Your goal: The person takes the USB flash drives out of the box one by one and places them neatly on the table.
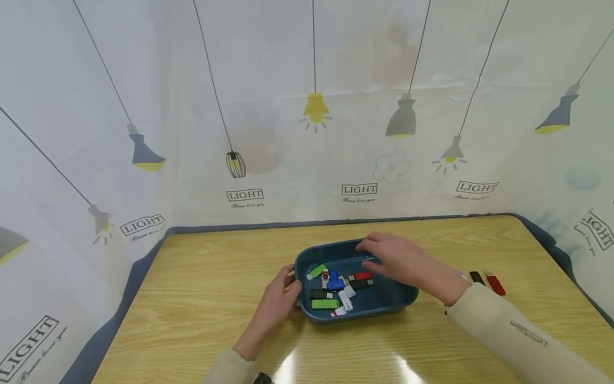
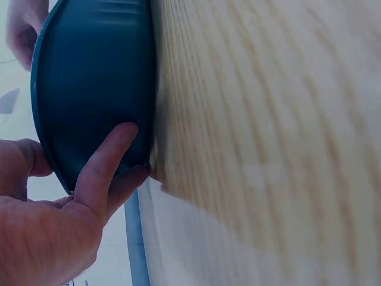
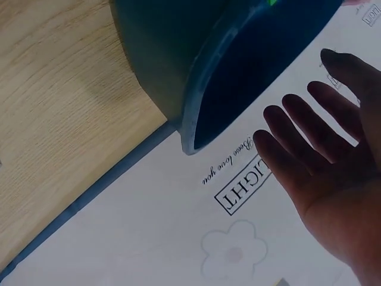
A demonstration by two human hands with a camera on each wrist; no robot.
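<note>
A dark teal plastic basin (image 1: 357, 316) sits on the wooden table, tilted a little, with several USB flash drives inside, mostly toward its left half. Among them are a blue one (image 1: 336, 282), a green one (image 1: 325, 304), a white one (image 1: 345, 300) and a red one (image 1: 363, 276). My left hand (image 1: 278, 294) grips the basin's left end, thumb over the rim and fingers against the outer wall (image 2: 89, 71). Over the basin's right part hovers my right hand (image 1: 395, 258), its fingers (image 3: 297, 137) loosely extended and holding nothing.
To the right of the basin, a red flash drive (image 1: 495, 284) and a black one (image 1: 477, 278) lie on the table (image 1: 206, 298), beside a purple item (image 1: 461, 274) partly hidden by the right forearm. A printed cloth (image 1: 288, 176) hangs behind the table.
</note>
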